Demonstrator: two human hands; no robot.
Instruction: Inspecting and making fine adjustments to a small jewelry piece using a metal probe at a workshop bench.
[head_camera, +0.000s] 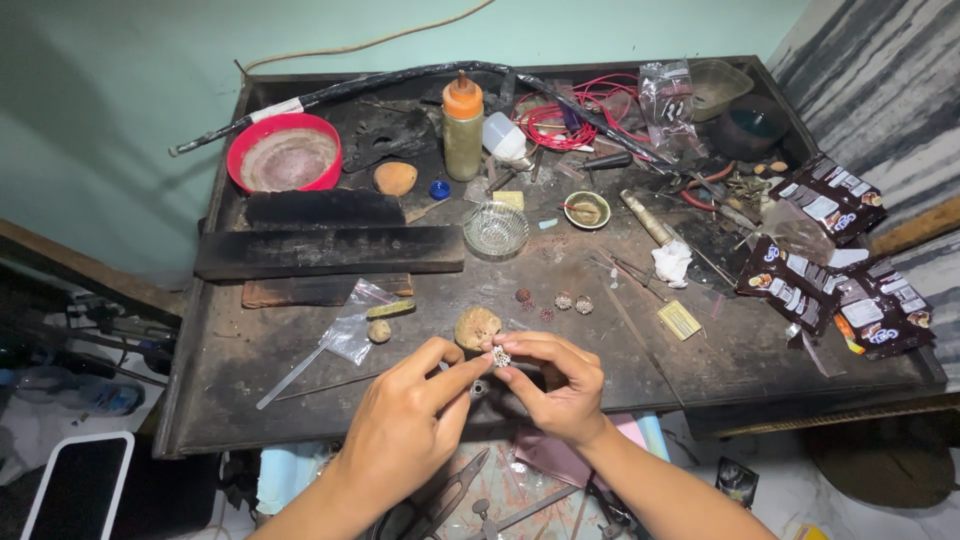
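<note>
Both my hands meet over the front edge of a dark workbench (250, 360). My left hand (405, 430) and my right hand (555, 385) pinch a small silvery ornate metal piece (501, 356) between their fingertips. Just behind the fingers lies a tan rough lump (476, 326). Several small round ornamental pieces (563, 300) lie on the bench a little farther back. A small dark metal part (479, 388) sits under my left fingers.
A red bowl (285, 155), a bottle with an orange cap (462, 118), a glass dish (495, 230), red wires (560, 115), dark snack packets (830, 270) and black slabs (330, 250) crowd the bench. Pliers (450, 495) lie below its front edge. A phone (75, 490) lies at the lower left.
</note>
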